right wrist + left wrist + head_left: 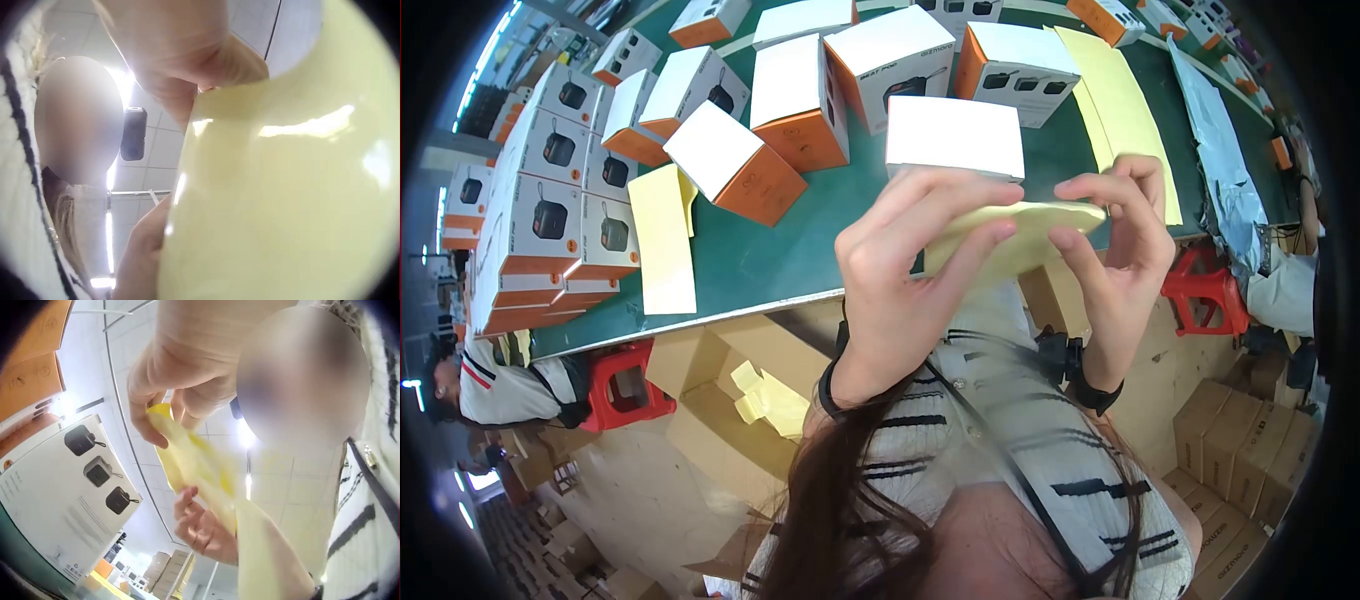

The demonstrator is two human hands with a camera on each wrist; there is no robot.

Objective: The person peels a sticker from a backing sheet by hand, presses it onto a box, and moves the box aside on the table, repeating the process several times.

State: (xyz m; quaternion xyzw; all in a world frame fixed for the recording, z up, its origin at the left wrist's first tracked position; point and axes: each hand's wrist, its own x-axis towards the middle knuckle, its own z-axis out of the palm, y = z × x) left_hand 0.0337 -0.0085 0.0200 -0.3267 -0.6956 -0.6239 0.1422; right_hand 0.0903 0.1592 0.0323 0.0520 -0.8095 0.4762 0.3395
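A glossy pale yellow sheet [1000,245] is held up in front of the chest, above the table's near edge. My left hand [905,265] pinches its left side between thumb and fingers. On the other side my right hand [1125,235] grips the sheet's upper edge with thumb and fingertips. In the left wrist view the sheet [194,456] looks bent, with both hands along it. It fills much of the right wrist view, hiding part of the left hand [144,256]. Just beyond the hands stands a box with a white top [955,135].
White-and-orange speaker boxes [800,105] stand across the green table [750,255], with a stack [550,215] at left. Yellow sheets [668,250] lie on the table. Below its edge is an open carton [700,390] holding yellow material. People sit on both sides near red stools [1205,295].
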